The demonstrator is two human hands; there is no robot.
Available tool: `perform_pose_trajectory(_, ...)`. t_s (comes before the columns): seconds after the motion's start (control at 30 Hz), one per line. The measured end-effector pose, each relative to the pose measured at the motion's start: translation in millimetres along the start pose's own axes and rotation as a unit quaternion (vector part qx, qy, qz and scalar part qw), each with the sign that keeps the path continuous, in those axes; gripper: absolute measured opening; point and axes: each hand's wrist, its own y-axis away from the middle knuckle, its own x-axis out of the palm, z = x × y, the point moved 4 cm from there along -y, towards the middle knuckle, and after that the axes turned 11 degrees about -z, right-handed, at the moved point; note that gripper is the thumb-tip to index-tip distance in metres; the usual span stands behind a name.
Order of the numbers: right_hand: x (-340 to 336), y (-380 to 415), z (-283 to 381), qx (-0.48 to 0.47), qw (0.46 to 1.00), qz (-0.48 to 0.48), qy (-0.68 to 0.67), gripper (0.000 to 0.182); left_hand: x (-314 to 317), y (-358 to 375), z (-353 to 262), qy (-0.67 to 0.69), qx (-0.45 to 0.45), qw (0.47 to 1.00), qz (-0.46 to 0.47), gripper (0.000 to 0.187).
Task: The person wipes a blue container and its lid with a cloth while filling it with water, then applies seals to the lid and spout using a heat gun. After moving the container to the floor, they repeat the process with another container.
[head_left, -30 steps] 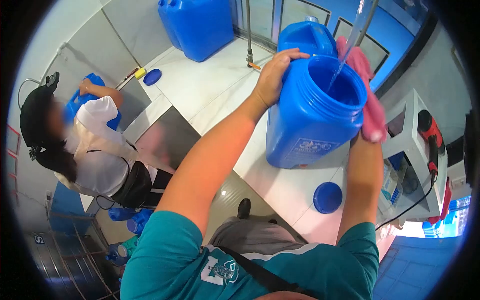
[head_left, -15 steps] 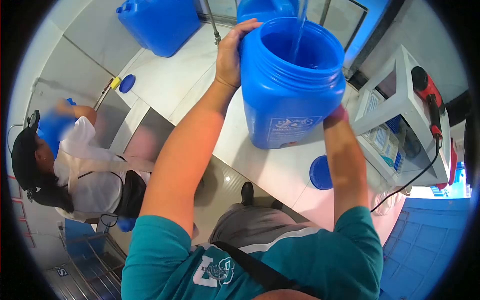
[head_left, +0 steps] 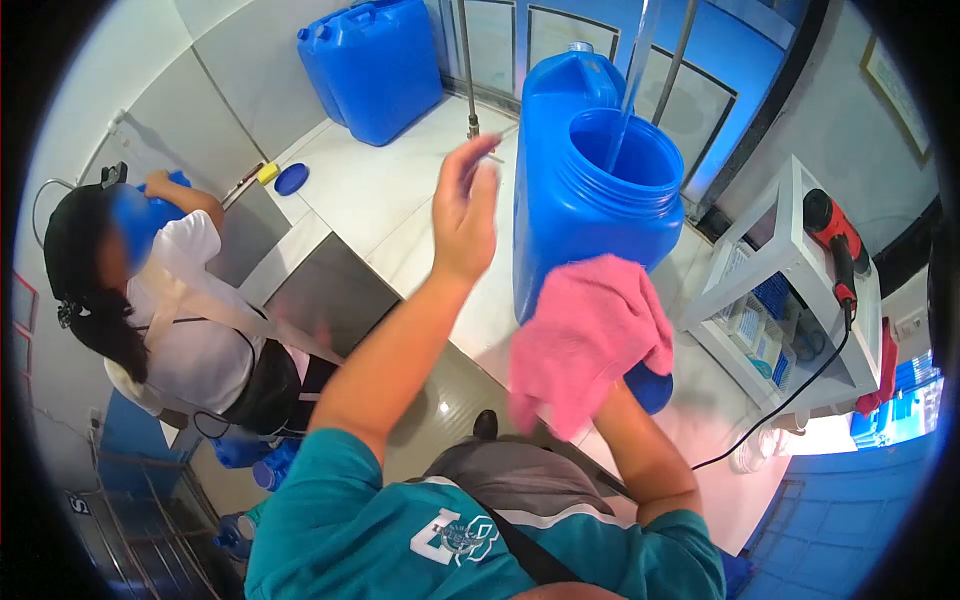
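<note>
A blue wide-mouthed container (head_left: 610, 235) stands upright on the white tiled counter, with a clear stream running down into its open mouth. My left hand (head_left: 468, 210) is raised to the left of it, touching nothing, fingers apart. A pink cloth (head_left: 590, 340) hangs from my right hand in front of the container. The cloth covers that hand, so its fingers are hidden. Partly under the cloth, a round blue lid (head_left: 650, 388) lies on the counter. Another blue jug (head_left: 570, 75) stands directly behind the container.
Blue jugs (head_left: 375, 75) stand at the counter's back left, near a small blue lid (head_left: 291, 179) and a yellow sponge (head_left: 268, 173). A white shelf (head_left: 790, 270) holds baskets and a red-black tool (head_left: 835, 235) with a cord. A person (head_left: 200, 320) works at left.
My left hand has let go of the container's rim and moved left. My right hand has come toward me with the pink cloth, now in full view. The container appears farther back, beside the rear jug.
</note>
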Motion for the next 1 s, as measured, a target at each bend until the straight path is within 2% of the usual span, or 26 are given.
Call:
perform_pose_trajectory(0.07,9.2,-28.7,22.4,-0.087,0.993,-0.019,0.08,0.008,-22.8,36.5,-33.0,-0.044,0.061,0.997,-0.017,0.038)
perform_pose_trajectory(0.13,20.6,-50.6,46.8,-0.169,0.967,-0.038,0.187,0.007,-44.6,77.9,-53.0,-0.051,0.208,0.976,-0.039,0.039)
perform_pose_trajectory(0.2,28.8,-65.8,65.5,-0.205,0.939,-0.038,0.275,0.007,-48.4,122.7,-65.1,-0.052,0.34,0.939,0.01,0.048)
perform_pose_trajectory(0.23,32.8,-72.6,74.1,-0.216,0.925,-0.031,0.31,0.008,-47.3,139.4,-68.1,-0.053,0.342,0.938,0.011,0.048)
perform_pose_trajectory(0.3,36.0,-82.0,90.2,-0.233,0.901,-0.004,0.367,0.011,-33.0,157.6,-52.5,-0.119,0.151,0.98,0.047,0.06)
perform_pose_trajectory(0.33,31.2,-80.4,98.3,-0.241,0.896,0.01,0.373,0.012,-28.4,147.4,-29.2,-0.05,0.073,0.994,0.058,0.073)
perform_pose_trajectory(0.4,17.2,-71.4,114.8,-0.273,0.895,0.034,0.351,0.022,-21.4,125.8,-0.4,0.025,-0.03,0.998,0.057,0.074)
perform_pose_trajectory(0.43,8.4,-65.0,123.3,-0.295,0.9,0.042,0.319,0.032,-22.3,112.7,7.6,0.025,-0.03,0.998,0.053,0.074)
perform_pose_trajectory(0.47,4.4,-56.5,119.1,-0.298,0.899,0.045,0.319,0.032,-15.1,104.2,15.9,-0.027,-0.015,0.984,0.174,0.076)
perform_pose_trajectory(0.5,-1.6,-46.7,109.7,-0.208,0.957,0.057,0.195,0.036,-10.3,98.9,20.2,-0.053,-0.01,0.971,0.232,0.076)
perform_pose_trajectory(0.53,-8.6,-35.4,100.4,-0.111,0.989,0.068,0.065,0.041,-5.4,93.6,23.4,-0.077,-0.002,0.954,0.289,0.077)
perform_pose_trajectory(0.57,-16.8,-22.0,98.8,-0.131,0.98,0.101,0.115,0.045,-0.2,87.4,19.1,-0.113,0.103,0.946,0.286,0.08)
perform_pose_trajectory(0.6,-27.6,-9.2,97.2,-0.149,0.966,0.133,0.163,0.048,4.9,85.8,11.0,-0.131,0.153,0.937,0.286,0.081)
perform_pose_trajectory(0.63,-39.7,1.1,89.8,-0.077,0.979,0.162,0.093,0.05,9.8,84.1,2.8,-0.148,0.204,0.926,0.283,0.083)
perform_pose_trajectory(0.7,-58.4,19.6,81.3,-0.002,0.982,0.187,0.02,0.051,15.9,75.4,-22.3,-0.134,0.154,0.949,0.239,0.084)
perform_pose_trajectory(0.73,-67.2,26.8,79.3,0.072,0.972,0.168,-0.145,0.052,20.0,68.1,-28.4,-0.134,0.153,0.949,0.239,0.084)
perform_pose_trajectory(0.77,-77.2,32.2,73.9,0.145,0.931,0.143,-0.304,0.053,24.7,58.0,-32.1,-0.136,0.159,0.95,0.232,0.083)
perform_pose_trajectory(0.87,-123.3,43.2,36.8,0.103,0.925,0.176,-0.321,0.048,31.6,14.2,0.4,-0.133,0.145,0.953,0.229,0.081)
perform_pose_trajectory(0.9,-132.5,41.3,28.4,0.051,0.968,0.075,-0.234,0.042,32.1,-3.1,27.6,-0.166,0.232,0.927,0.243,0.076)
perform_pose_trajectory(0.93,-131.8,41.2,23.4,0.057,0.968,0.067,-0.233,0.042,40.7,-15.9,40.2,-0.099,0.14,0.953,0.248,0.068)
perform_pose_trajectory(0.97,-138.3,34.1,17.1,0.056,0.982,-0.042,-0.175,0.042,49.1,-28.5,52.5,-0.027,0.049,0.969,0.239,0.06)
perform_pose_trajectory(1.0,-144.7,26.8,11.8,0.052,0.981,-0.148,-0.113,0.042,58.4,-29.8,57.6,0.056,-0.089,0.966,0.238,0.056)
